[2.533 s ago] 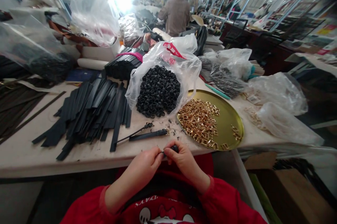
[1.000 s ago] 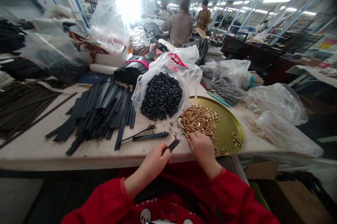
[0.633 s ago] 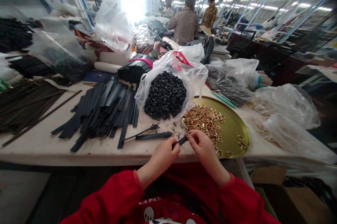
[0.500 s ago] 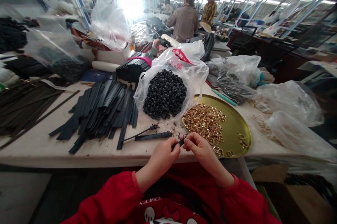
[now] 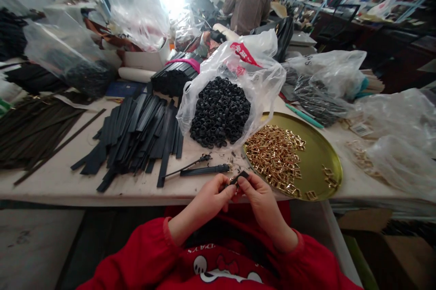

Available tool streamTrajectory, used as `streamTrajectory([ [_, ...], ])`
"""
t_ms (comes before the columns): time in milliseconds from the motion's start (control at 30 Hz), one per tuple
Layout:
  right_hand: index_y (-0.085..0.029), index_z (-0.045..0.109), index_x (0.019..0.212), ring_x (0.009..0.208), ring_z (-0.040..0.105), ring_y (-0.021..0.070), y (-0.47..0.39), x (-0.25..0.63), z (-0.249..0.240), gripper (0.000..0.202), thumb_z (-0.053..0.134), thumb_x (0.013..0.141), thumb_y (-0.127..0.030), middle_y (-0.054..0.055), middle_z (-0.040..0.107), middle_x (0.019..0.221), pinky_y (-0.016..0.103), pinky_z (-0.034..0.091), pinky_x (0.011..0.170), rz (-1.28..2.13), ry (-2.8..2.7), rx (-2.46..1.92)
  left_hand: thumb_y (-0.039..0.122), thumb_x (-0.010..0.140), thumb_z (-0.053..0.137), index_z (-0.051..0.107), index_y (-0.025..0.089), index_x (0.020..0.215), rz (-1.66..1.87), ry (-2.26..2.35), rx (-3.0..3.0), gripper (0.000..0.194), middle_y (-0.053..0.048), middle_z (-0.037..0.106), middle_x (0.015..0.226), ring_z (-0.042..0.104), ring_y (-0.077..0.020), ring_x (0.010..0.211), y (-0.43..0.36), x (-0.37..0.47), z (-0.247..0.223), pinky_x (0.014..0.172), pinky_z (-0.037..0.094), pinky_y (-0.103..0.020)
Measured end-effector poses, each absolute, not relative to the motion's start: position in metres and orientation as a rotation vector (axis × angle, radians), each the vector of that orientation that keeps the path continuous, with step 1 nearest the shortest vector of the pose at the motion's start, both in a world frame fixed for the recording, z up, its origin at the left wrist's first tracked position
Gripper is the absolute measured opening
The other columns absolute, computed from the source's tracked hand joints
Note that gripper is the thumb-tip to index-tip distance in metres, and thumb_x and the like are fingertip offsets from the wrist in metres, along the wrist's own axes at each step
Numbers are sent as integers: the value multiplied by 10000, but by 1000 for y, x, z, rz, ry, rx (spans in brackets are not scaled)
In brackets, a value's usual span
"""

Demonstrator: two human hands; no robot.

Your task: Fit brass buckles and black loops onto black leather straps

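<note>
My left hand (image 5: pixel 211 197) and my right hand (image 5: pixel 259 194) meet at the table's front edge, both pinching a short black strap (image 5: pixel 241 176). A small gold glint shows between the fingers; its shape is hidden. Just beyond them lie a black strap with a buckle (image 5: pixel 206 170) and a thinner black strap (image 5: pixel 187 166). Small black loops (image 5: pixel 220 112) fill an open clear plastic bag (image 5: pixel 185 108). Gold buckles (image 5: pixel 274 156) are heaped on a round gold tray (image 5: pixel 318 144) to the right. Flat black strips (image 5: pixel 132 135) lie piled on the left.
Long brown strips (image 5: pixel 41 131) cover the far left of the table (image 5: pixel 136 195). A teal pen-like tool (image 5: pixel 304 116) lies behind the tray. Plastic bags (image 5: pixel 402 158) are at the right. Beyond the table a person (image 5: pixel 250 1) stands facing away.
The camera view has tilted down and shifted a little. Between my hands, the strap's end now points up and shows more, with my right thumb pressed on it.
</note>
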State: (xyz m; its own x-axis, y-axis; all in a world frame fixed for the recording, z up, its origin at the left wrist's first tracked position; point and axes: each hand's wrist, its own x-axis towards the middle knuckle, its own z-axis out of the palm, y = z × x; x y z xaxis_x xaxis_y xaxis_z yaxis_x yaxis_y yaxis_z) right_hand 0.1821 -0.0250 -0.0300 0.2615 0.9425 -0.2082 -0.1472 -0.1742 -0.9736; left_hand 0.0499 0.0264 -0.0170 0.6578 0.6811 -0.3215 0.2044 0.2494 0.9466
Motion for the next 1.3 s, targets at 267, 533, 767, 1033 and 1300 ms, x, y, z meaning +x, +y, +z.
streamTrajectory([
  [267, -191, 513, 708, 541, 493, 117, -25, 176, -26, 235, 521, 814, -401, -28, 529, 595, 242, 394, 526, 955, -1002, -1506, 360, 774, 491, 454, 166, 741, 365, 883, 1146, 200, 32, 560, 610, 396, -38, 402, 21, 44, -13, 410, 290, -169],
  [533, -200, 562, 747, 636, 505, 144, -35, 176, -25, 159, 518, 813, -339, 1, 563, 675, 263, 398, 595, 687, -1235, -1515, 396, 725, 558, 440, 169, 718, 351, 851, 1060, 255, 16, 589, 632, 413, -39, 408, 15, 39, -13, 416, 285, -170],
  [767, -202, 498, 712, 593, 482, 143, -40, 176, -23, 188, 512, 804, -365, -7, 516, 642, 266, 389, 553, 812, -1318, -1502, 352, 741, 518, 446, 175, 698, 392, 913, 1252, 196, 44, 537, 589, 377, -48, 406, 8, 36, -10, 406, 276, -180],
  [1033, -210, 505, 682, 572, 461, 137, -44, 179, -20, 166, 584, 753, -338, -21, 507, 610, 260, 374, 537, 925, -1271, -1504, 267, 753, 493, 508, 167, 682, 468, 1074, 1700, 123, 20, 535, 643, 460, -122, 620, -2, 32, 0, 545, 313, -223],
  [1300, -197, 513, 688, 575, 436, 120, -32, 176, -21, 218, 565, 769, -392, -28, 484, 615, 241, 359, 542, 1020, -1237, -1470, 433, 774, 513, 458, 176, 652, 389, 1009, 1578, 290, 44, 514, 540, 450, -103, 501, 13, 26, -1, 486, 319, -215],
])
